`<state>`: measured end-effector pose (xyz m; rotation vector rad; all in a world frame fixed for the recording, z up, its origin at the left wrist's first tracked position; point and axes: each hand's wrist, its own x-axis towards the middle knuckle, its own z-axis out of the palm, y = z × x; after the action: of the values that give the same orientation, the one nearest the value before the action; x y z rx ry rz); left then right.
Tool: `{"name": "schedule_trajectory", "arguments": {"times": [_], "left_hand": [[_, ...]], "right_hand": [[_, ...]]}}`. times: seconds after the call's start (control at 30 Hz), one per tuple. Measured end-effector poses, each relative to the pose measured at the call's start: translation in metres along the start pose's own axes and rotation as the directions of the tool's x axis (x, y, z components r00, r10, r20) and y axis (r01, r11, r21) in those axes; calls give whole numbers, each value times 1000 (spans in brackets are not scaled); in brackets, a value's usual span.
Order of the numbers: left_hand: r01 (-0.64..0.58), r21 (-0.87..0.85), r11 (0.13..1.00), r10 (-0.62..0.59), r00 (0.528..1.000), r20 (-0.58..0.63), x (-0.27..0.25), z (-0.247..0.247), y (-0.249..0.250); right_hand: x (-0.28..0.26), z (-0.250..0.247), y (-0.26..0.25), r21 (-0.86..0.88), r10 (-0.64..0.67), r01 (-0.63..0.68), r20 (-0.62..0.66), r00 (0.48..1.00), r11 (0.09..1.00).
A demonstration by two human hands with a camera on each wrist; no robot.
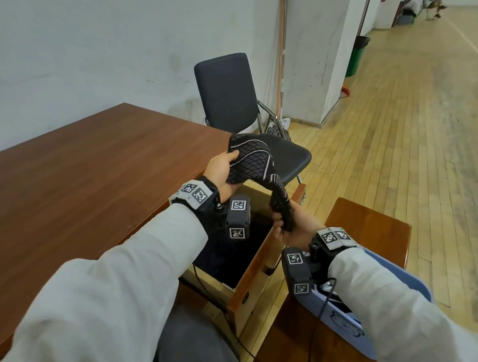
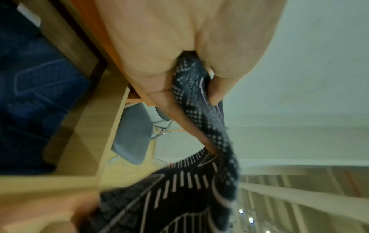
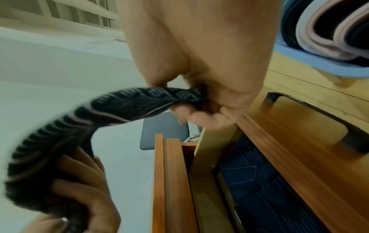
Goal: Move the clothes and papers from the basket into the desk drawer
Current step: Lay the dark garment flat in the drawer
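Observation:
A black knit garment with pale lines and dots is stretched between my two hands above the open desk drawer. My left hand grips its upper end, with thumb and fingers curled round the cloth. My right hand grips the lower end, and the fingers are closed on the fabric. A dark blue patterned cloth lies inside the drawer. The blue basket sits under my right forearm, with folded clothes in it. No papers show.
The brown desk top spreads to the left. A dark chair stands just beyond the drawer. The basket rests on a wooden stand at the right. A black cable hangs in front of the drawer. Wooden floor lies to the right.

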<state>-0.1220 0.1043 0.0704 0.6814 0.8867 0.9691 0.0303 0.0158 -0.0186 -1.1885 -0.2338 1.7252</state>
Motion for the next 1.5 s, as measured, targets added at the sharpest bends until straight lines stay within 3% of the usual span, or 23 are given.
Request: {"name": "schedule_trajectory", "arguments": {"times": [0.07,0.13,0.23,0.33,0.43,0.53,0.63,0.77,0.83,1.0,1.2,1.5], "left_hand": [[-7,105,994,13,998,-58,6,-10,2],[-22,365,931,69,991,-117,14,-24,2],[-12,746,666,154,981,-122,29,-48,-9],[28,916,401,175,979,-107,44,-66,-26],[34,956,290,206,974,-97,57,-76,-40],[61,954,293,226,965,-132,69,-86,-52],[78,952,295,247,956,-155,80,-99,-62],[86,977,196,260,956,-136,96,-117,-75],[109,977,186,236,960,-152,103,-124,-80],[114,979,169,150,979,-140,118,-139,-91],[142,961,235,76,984,-164,129,-145,-97],[140,968,210,53,987,-155,135,-145,-102]], "right_hand": [[5,-3,-7,-6,-73,73,-111,991,997],[12,-11,-16,-92,-178,160,-238,955,983],[26,-19,-22,-328,-337,226,-337,879,917],[36,-15,-20,-669,-470,168,-301,830,725],[40,-2,-17,-830,-504,132,-196,841,542],[47,13,-12,-964,-589,92,-75,805,248],[61,24,-8,-984,-625,125,19,781,126],[82,29,-5,-970,-546,68,189,816,-235],[92,27,-3,-935,-508,42,229,830,-353],[109,19,3,-891,-475,-4,239,847,-454],[116,19,5,-846,-420,-59,202,885,-531],[121,19,6,-745,-304,-130,103,947,-655]]}}
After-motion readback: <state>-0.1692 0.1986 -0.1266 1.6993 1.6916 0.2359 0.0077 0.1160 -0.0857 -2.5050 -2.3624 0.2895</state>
